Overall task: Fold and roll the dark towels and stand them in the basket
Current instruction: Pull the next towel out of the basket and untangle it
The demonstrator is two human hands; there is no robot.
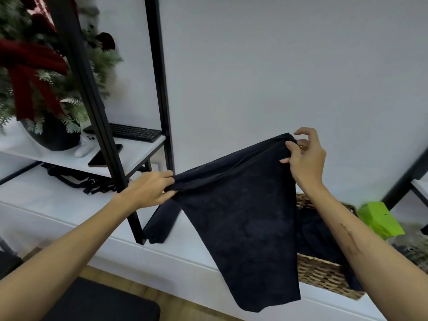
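1. Head view: a dark towel (243, 218) is held up by its top edge — pinched by the left hand (148, 189) and right hand (305, 156).
2. It hangs before a wicker basket (324, 274) holding more dark cloth.

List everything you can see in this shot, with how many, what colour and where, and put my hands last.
dark towel: 1, navy, held up in the air by its top edge
wicker basket: 1, tan, on the white bench at right, dark cloth inside
green box: 1, lime, right of the basket
black frame: 1, black, left of centre
keyboard: 1, black, on the white shelf
phone: 1, black, shelf edge
potted tree: 1, green with red ribbon, far left
left hand: grips the towel's left corner
right hand: pinches the right corner
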